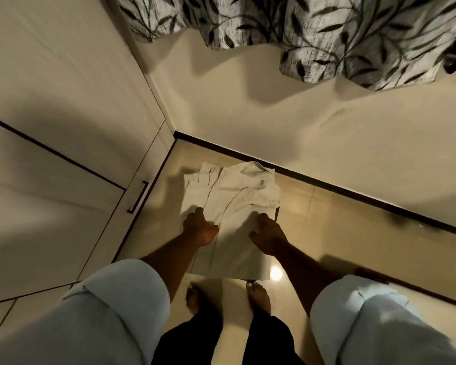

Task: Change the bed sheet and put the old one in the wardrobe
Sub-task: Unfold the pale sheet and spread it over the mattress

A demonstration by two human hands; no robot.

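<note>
1. The wardrobe (pixel 63 143) stood along the left edge of the floor (pixel 353 233), its doors closed, with a dark handle (pixel 138 197) near the floor corner.
2. Our left hand (pixel 199 227) gripped the left side of the folded sheet (pixel 232 204), fingers curled into the cloth.
3. The sheet hung in front of us above the floor, near the corner where wardrobe and wall (pixel 300 133) met.
4. Our right hand (pixel 267 233) pinched the right side, thumb spread.
5. We judged the step as carrying the old sheet to storage.
6. The next move likely required freeing one hand to pull the handle.
</note>
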